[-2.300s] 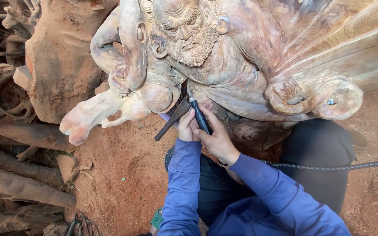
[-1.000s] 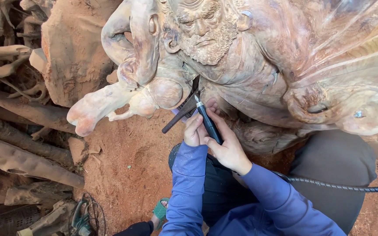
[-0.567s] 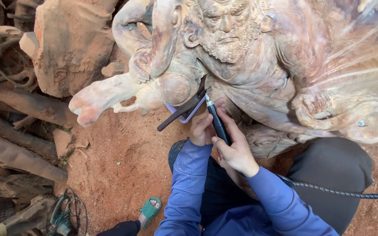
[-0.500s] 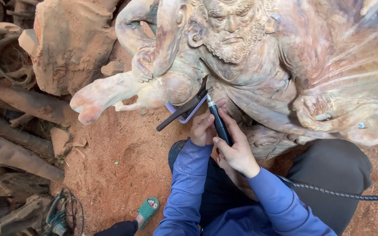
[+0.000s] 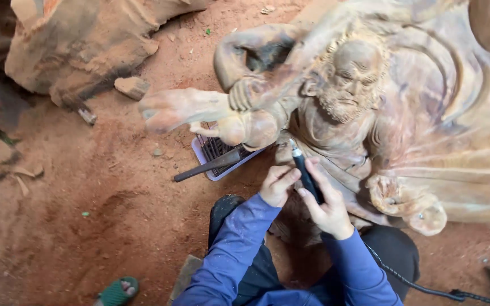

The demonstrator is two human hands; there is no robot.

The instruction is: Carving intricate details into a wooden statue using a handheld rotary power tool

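Rotary tool (image 5: pixel 307 177) is gripped by curled right hand (image 5: pixel 327 205); left hand (image 5: pixel 278 184), fingers bent, steadies it against wooden statue (image 5: pixel 370 113).

Tool (image 5: pixel 306 177) tip blurred against carving (image 5: pixel 404 130), contact unclear. Right hand (image 5: pixel 325 205) hides tool's lower body. Tray (image 5: pixel 218 154) left of left hand (image 5: pixel 278 185) half under carved arm, contents unreadable. Carving cut off top, right.

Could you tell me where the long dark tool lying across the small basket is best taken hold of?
Probably by the free handle end of the dark tool, from the lower left: it juts past the basket over bare dirt, while the other end lies under the carving's arm.
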